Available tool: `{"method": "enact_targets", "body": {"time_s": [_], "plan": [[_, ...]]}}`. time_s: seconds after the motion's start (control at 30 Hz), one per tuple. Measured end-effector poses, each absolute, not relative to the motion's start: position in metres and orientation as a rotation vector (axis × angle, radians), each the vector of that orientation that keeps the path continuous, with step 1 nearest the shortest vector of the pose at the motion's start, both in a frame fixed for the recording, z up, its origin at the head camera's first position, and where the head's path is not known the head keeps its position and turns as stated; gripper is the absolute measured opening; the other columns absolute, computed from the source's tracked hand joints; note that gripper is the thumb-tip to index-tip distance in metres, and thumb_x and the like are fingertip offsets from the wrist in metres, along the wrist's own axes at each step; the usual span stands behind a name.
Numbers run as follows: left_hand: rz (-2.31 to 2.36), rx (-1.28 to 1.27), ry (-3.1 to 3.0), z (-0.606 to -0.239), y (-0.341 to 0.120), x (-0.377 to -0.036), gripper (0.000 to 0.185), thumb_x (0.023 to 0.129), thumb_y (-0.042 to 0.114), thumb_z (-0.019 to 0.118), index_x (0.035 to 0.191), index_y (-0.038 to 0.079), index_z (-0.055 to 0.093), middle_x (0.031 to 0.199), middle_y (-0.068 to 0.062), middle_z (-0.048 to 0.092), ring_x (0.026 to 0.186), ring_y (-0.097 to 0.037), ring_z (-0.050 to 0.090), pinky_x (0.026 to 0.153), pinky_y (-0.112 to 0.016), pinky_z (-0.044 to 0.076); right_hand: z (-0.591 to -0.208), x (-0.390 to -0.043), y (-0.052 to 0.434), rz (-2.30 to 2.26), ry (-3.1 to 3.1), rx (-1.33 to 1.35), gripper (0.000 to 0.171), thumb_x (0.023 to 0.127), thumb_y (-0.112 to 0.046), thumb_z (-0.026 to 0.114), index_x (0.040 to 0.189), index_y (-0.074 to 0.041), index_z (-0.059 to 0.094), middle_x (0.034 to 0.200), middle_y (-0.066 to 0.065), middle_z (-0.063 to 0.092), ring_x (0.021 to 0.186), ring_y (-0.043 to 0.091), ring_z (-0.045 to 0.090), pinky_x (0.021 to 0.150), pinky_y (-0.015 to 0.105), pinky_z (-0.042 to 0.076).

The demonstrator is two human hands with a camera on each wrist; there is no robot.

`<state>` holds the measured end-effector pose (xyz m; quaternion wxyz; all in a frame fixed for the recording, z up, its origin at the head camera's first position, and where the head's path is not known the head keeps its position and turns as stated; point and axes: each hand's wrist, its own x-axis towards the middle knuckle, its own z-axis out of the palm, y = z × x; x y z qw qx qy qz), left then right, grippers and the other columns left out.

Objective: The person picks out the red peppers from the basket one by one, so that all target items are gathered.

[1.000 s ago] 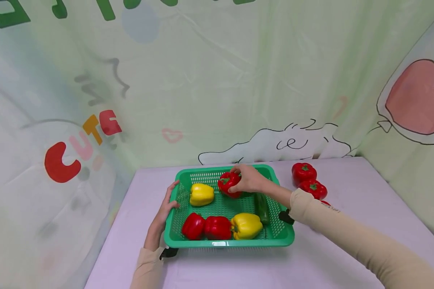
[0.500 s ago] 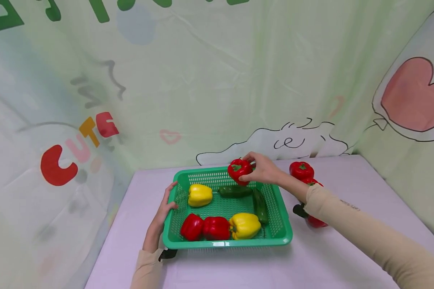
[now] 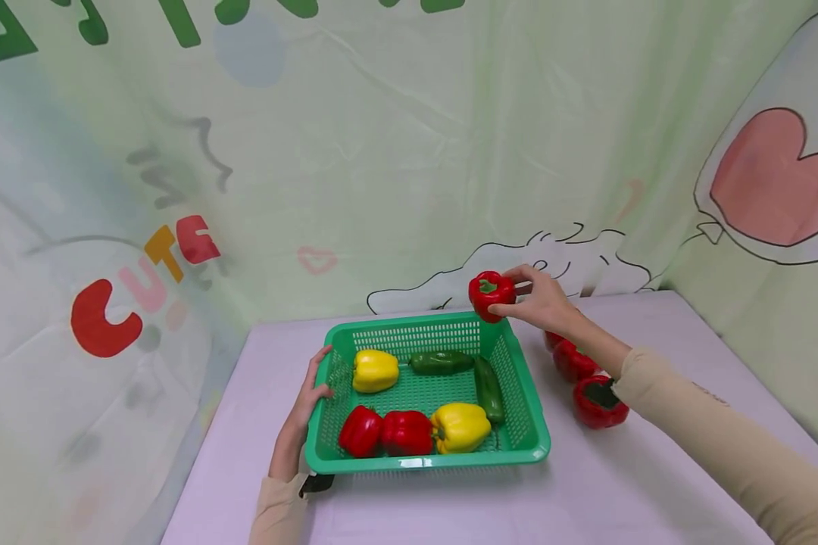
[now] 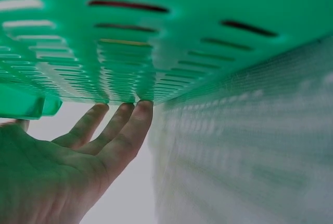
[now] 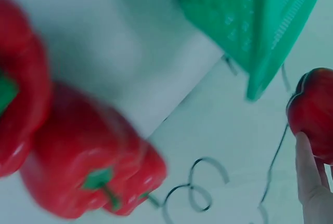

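The right hand (image 3: 541,301) pinches a red pepper (image 3: 491,294) above the basket's (image 3: 423,461) far right corner; the left hand (image 3: 311,393), fingers straight, presses the left wall.

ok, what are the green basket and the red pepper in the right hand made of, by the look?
Green basket: moulded plastic, semi-gloss; slotted walls, highlight on front rim. Red pepper: smooth, glossy, uniform red; possibly a plastic replica, real cannot be ruled out.

The backdrop cloth (image 3: 395,151) carries the coloured word "CUTE".

Green slotted basket (image 3: 518,393), red pepper (image 3: 491,295), yellow peppers (image 3: 375,370), lilac table (image 3: 654,469)
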<state>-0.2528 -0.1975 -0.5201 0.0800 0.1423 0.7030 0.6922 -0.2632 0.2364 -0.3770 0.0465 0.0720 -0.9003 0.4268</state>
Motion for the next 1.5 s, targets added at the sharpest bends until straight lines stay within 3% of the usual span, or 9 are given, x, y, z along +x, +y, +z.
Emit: {"method": "enact_targets", "body": {"time_s": [0.67, 0.93, 0.97, 1.07, 1.17, 1.2, 1.4, 1.5], "plan": [[2.074, 0.449, 2.071, -0.519, -0.198, -0.254, 0.084, 0.077, 0.001, 0.039, 0.156, 0.018, 0.016, 0.158, -0.020, 0.016, 0.130, -0.045, 0.033, 0.088, -0.037, 0.046, -0.387, -0.266, 0.320, 1.184, -2.737, -0.009, 0.075, 0.085, -0.034, 0.075, 0.139, 0.005, 0.041, 0.135, 0.028, 0.047, 0.119, 0.047, 0.049, 0.086, 0.055, 0.051], [2.081, 0.440, 2.063, -0.517, -0.198, -0.252, 0.084, 0.077, 0.001, 0.040, 0.156, 0.018, 0.015, 0.157, -0.022, 0.018, 0.128, -0.044, 0.034, 0.087, -0.036, 0.046, -0.402, -0.266, 0.349, 1.202, -2.672, -0.120, 0.083, 0.081, -0.037, 0.078, 0.140, 0.005, 0.038, 0.135, 0.031, 0.044, 0.119, 0.050, 0.045, 0.080, 0.054, 0.053], [2.084, 0.434, 2.064, -0.518, -0.198, -0.252, 0.085, 0.077, 0.002, 0.041, 0.156, 0.017, 0.016, 0.157, -0.023, 0.019, 0.127, -0.044, 0.035, 0.086, -0.035, 0.046, -0.409, -0.268, 0.356, 1.243, -2.639, -0.144, 0.082, 0.079, -0.038, 0.080, 0.138, 0.002, 0.041, 0.134, 0.027, 0.046, 0.117, 0.045, 0.047, 0.076, 0.050, 0.054], [2.089, 0.436, 2.055, -0.518, -0.200, -0.251, 0.085, 0.077, 0.002, 0.041, 0.156, 0.016, 0.015, 0.156, -0.024, 0.020, 0.125, -0.044, 0.036, 0.085, -0.034, 0.047, -0.419, -0.267, 0.367, 1.304, -2.615, -0.225, 0.088, 0.077, -0.041, 0.080, 0.140, 0.003, 0.038, 0.136, 0.028, 0.043, 0.118, 0.045, 0.044, 0.077, 0.051, 0.054], [2.095, 0.449, 2.049, -0.519, -0.200, -0.251, 0.085, 0.077, 0.001, 0.041, 0.156, 0.016, 0.016, 0.156, -0.024, 0.020, 0.125, -0.044, 0.036, 0.086, -0.034, 0.047, -0.420, -0.265, 0.370, 1.306, -2.606, -0.293, 0.087, 0.080, -0.040, 0.078, 0.143, 0.004, 0.036, 0.138, 0.029, 0.041, 0.121, 0.046, 0.042, 0.075, 0.047, 0.054], [2.096, 0.459, 2.047, -0.519, -0.200, -0.252, 0.085, 0.077, 0.000, 0.040, 0.156, 0.016, 0.015, 0.157, -0.024, 0.020, 0.126, -0.043, 0.035, 0.086, -0.035, 0.046, -0.415, -0.262, 0.368, 1.288, -2.621, -0.305, 0.089, 0.083, -0.039, 0.076, 0.144, 0.007, 0.032, 0.139, 0.033, 0.038, 0.123, 0.051, 0.039, 0.077, 0.049, 0.053], [2.088, 0.445, 2.064, -0.519, -0.200, -0.252, 0.085, 0.076, 0.001, 0.041, 0.156, 0.017, 0.016, 0.158, -0.022, 0.018, 0.127, -0.044, 0.035, 0.086, -0.034, 0.046, -0.412, -0.258, 0.372, 1.265, -2.619, -0.324, 0.079, 0.089, -0.032, 0.069, 0.143, 0.011, 0.031, 0.138, 0.035, 0.037, 0.123, 0.051, 0.038, 0.065, 0.026, 0.047], [2.083, 0.445, 2.070, -0.521, -0.200, -0.253, 0.085, 0.076, 0.000, 0.040, 0.156, 0.017, 0.016, 0.158, -0.022, 0.018, 0.128, -0.044, 0.034, 0.087, -0.033, 0.046, -0.415, -0.255, 0.375, 1.266, -2.626, -0.343, 0.080, 0.089, -0.033, 0.069, 0.143, 0.011, 0.030, 0.139, 0.036, 0.036, 0.125, 0.052, 0.035, 0.068, 0.030, 0.048]]}}
